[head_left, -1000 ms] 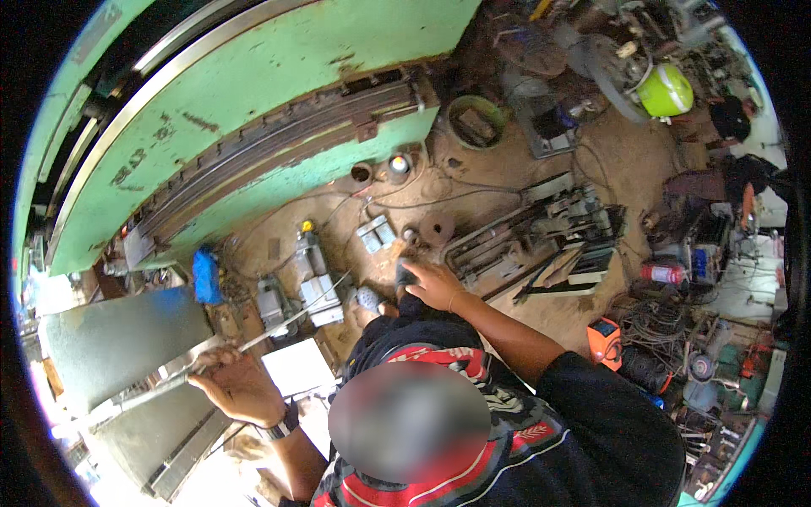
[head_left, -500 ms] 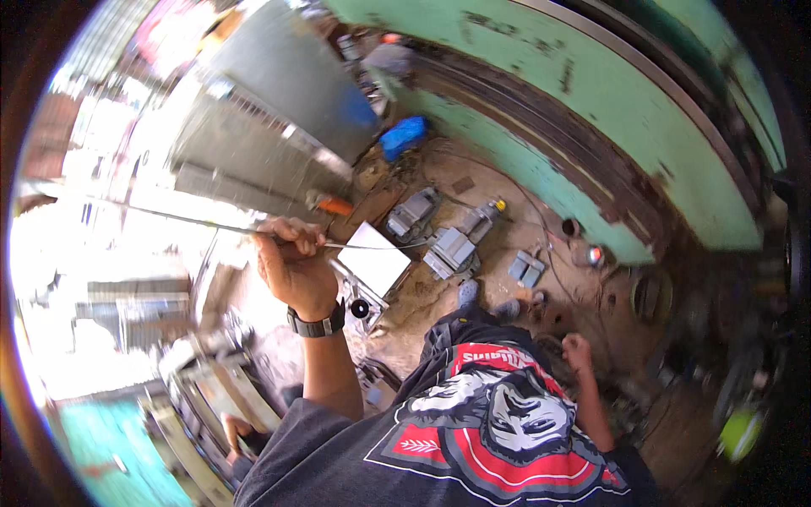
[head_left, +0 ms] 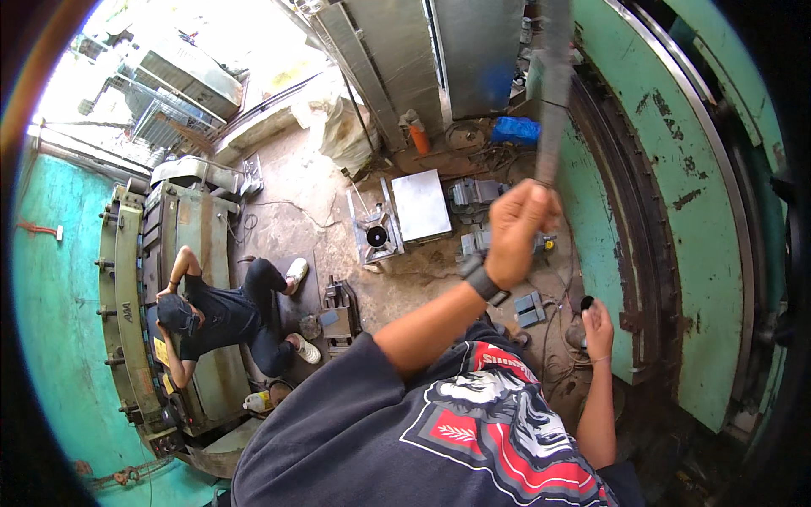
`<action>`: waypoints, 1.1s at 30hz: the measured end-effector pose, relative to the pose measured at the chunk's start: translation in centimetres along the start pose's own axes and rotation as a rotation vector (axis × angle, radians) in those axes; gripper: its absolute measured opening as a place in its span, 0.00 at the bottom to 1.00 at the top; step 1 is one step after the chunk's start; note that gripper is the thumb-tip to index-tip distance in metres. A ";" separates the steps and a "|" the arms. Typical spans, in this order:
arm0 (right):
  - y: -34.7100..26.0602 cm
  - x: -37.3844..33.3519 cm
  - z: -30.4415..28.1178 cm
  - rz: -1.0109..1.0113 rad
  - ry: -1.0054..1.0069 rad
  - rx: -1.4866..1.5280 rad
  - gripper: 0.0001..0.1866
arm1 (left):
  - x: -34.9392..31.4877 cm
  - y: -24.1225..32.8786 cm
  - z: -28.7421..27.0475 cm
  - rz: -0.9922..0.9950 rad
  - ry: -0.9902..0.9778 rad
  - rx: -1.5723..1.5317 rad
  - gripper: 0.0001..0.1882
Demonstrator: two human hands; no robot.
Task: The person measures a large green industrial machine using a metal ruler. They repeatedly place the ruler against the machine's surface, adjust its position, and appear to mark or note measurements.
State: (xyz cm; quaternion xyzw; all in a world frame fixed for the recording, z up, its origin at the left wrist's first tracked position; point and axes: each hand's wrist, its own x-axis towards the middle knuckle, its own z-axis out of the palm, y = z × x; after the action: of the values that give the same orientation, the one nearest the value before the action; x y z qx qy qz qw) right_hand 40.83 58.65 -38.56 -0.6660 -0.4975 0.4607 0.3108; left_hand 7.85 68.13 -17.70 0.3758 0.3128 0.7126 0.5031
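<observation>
My left hand (head_left: 517, 237), with a dark watch at the wrist, is closed round the lower end of a long grey flat strip (head_left: 554, 93). The strip stands upright in view, smeared by motion, and its far end runs out of the top edge. Low at the right, my right hand (head_left: 598, 331) hangs beside my body with its fingers curled together. A dark round opening shows right behind its fingertips. Whether the fingers hold anything is hidden.
On the floor ahead stand a burner frame (head_left: 377, 237), a white square panel (head_left: 421, 205) and grey machine vises (head_left: 475, 194). A long green machine (head_left: 676, 194) walls off the right side. At left a person (head_left: 224, 317) in dark clothes sits against another machine (head_left: 203, 228).
The view has swung round to the left. The strip has turned from lying across to standing upright as my left hand moved to the right. The seated person now shows fully.
</observation>
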 end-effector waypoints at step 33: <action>-6.8 9.9 14.8 -0.269 -0.075 -0.201 0.22 | 3.8 -12.9 -2.6 -0.338 -0.268 0.200 0.19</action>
State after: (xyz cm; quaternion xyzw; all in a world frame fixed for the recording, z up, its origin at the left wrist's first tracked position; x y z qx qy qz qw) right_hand 25.41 69.50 -41.25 -0.6036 -0.6369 0.3873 0.2828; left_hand 11.06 75.40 -28.90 0.4571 0.3708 0.5274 0.6127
